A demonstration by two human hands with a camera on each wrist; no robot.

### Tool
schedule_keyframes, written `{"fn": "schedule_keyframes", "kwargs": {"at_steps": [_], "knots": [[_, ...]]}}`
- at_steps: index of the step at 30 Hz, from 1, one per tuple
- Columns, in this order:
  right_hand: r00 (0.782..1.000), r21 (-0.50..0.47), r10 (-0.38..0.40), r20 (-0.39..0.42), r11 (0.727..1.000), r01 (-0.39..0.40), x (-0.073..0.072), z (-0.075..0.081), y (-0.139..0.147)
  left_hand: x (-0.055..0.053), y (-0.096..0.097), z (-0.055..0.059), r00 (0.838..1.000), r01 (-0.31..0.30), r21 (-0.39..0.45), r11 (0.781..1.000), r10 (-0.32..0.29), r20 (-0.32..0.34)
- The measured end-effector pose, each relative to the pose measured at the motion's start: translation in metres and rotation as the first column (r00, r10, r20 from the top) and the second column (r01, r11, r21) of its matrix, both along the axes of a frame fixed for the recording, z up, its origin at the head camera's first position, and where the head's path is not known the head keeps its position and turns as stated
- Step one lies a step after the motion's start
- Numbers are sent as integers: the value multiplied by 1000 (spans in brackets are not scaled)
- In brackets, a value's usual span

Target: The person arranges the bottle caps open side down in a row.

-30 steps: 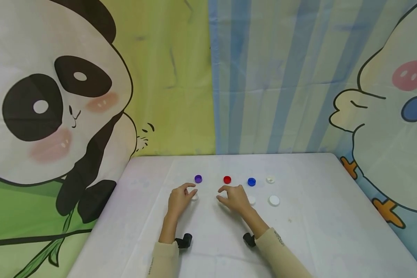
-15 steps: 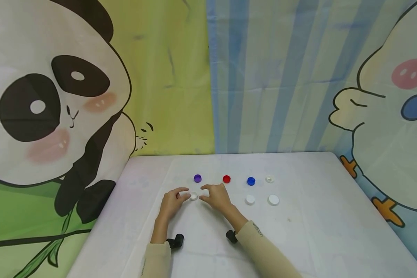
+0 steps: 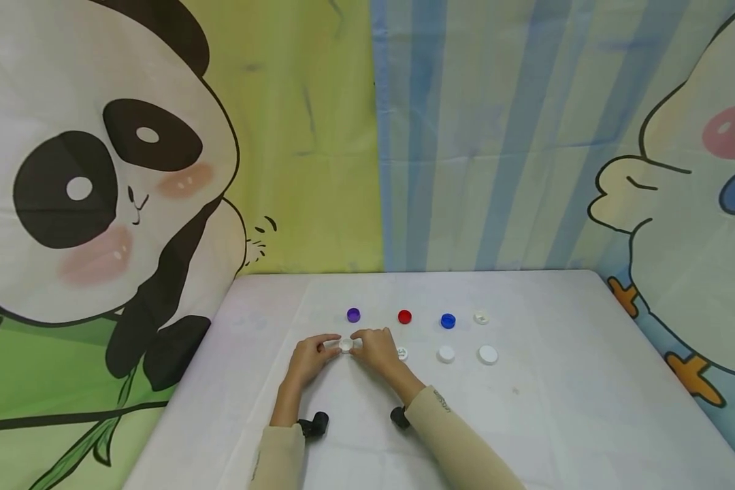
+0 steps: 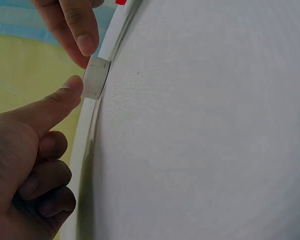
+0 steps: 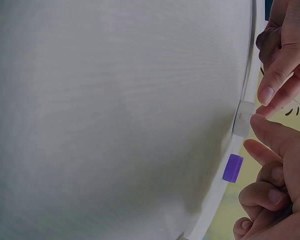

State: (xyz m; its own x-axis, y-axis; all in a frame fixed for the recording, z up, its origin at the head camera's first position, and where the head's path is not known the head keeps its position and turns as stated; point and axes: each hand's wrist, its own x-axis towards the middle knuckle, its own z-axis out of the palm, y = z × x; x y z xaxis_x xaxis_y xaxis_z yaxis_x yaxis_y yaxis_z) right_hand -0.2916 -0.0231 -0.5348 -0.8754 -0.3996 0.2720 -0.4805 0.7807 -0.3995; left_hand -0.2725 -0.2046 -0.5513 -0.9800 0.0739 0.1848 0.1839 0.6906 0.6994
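A round white cap stands on the table between my two hands. My left hand is at its left side, thumb and index finger at its edge. From the right, my right hand holds it with thumb and index finger. In the left wrist view the left thumb meets the lower end of the cap, while the right fingers touch its upper end. The right wrist view shows the cap edge-on, fingertips of both hands against it. Remaining fingers of both hands are curled in.
Behind the hands lie a purple cap, a red cap, a blue cap and a pale cap. Nearer, right of the right hand, are a partly hidden white cap and two more white caps.
My right hand has moved left to the white cap and now touches it. My left hand has come down and around to the cap's left side.
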Motion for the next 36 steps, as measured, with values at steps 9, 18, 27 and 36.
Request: {"fn": "schedule_keyframes", "kwargs": {"at_steps": [9, 18, 27, 36], "knots": [[999, 72, -31, 25, 997, 29, 1, -2, 0, 0, 3, -2, 1000, 6, -33, 999, -6, -14], [999, 90, -28, 17, 996, 26, 1, -1, 1, 0, 5, -1, 1000, 8, -28, 1000, -8, -7], [998, 3, -19, -67, 1000, 19, 4, 3, 8, 3, 7, 7, 999, 34, 79, 996, -33, -21], [987, -169, 3, -164, 985, -31, 9, 15, 20, 9, 9, 31, 993, 90, 143, 986, -77, -88]]}}
